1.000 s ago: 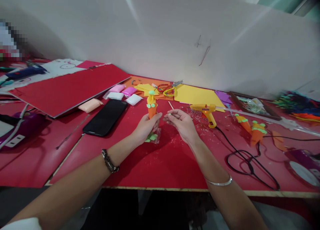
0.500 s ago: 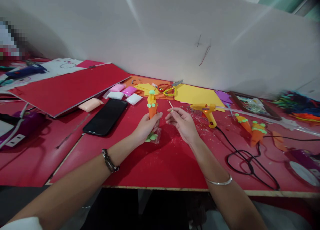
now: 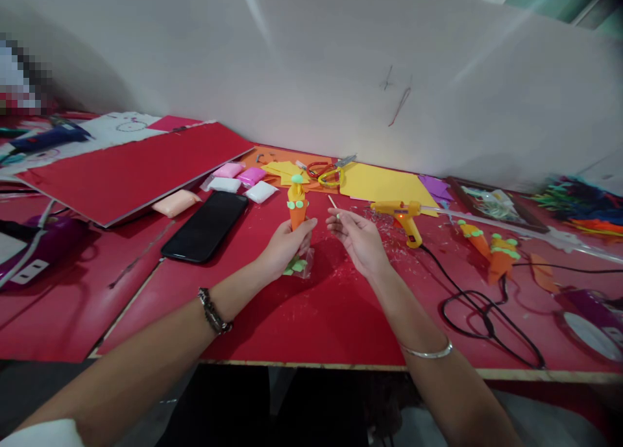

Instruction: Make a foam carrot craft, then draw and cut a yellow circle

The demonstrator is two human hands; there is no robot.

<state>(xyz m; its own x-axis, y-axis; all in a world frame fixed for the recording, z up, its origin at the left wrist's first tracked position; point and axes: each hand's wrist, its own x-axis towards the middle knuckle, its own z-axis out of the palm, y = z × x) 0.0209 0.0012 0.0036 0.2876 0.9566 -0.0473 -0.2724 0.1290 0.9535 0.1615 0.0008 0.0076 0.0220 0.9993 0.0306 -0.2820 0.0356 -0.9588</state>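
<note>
My left hand (image 3: 286, 249) is closed around a small orange paper cone (image 3: 298, 217), held upright. Yellow strips top the cone, with light green balls around its rim and one at its tip. Beneath that hand lies a clear bag of light green clay (image 3: 295, 266), partly covered. To the right, my right hand (image 3: 361, 241) pinches a tiny light green clay piece (image 3: 337, 217) between thumb and fingers, apart from the cone. Just beyond its fingertips is a thin pale stick (image 3: 332, 202); whether the hand touches it I cannot tell.
A yellow glue gun (image 3: 400, 213) with a lit red light trails a black cord at right. Two similar cones (image 3: 503, 259) lie beyond it. A black phone (image 3: 207, 226), clay packets (image 3: 176, 204), scissors (image 3: 335, 173) and yellow paper (image 3: 387, 184) surround the work spot.
My right hand has shifted slightly to the right, away from the cone, with the green piece at its fingertips. My left hand and the cone are nearly still.
</note>
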